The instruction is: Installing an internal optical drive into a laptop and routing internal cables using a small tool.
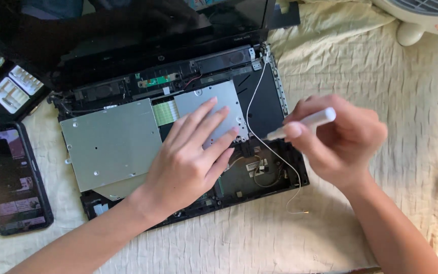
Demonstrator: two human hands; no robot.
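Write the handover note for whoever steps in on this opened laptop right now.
Left hand: flat, fingers spread, pressing the smaller metal plate inside the opened laptop.
Right hand: grip closed on a white screwdriver, tip at the laptop's right edge.
Done: keyboard cover is off; large metal plate, ribbon cable and loose white wire are exposed.
Left: both plates remain in the chassis.
Nearby: phone and bit case on the left.
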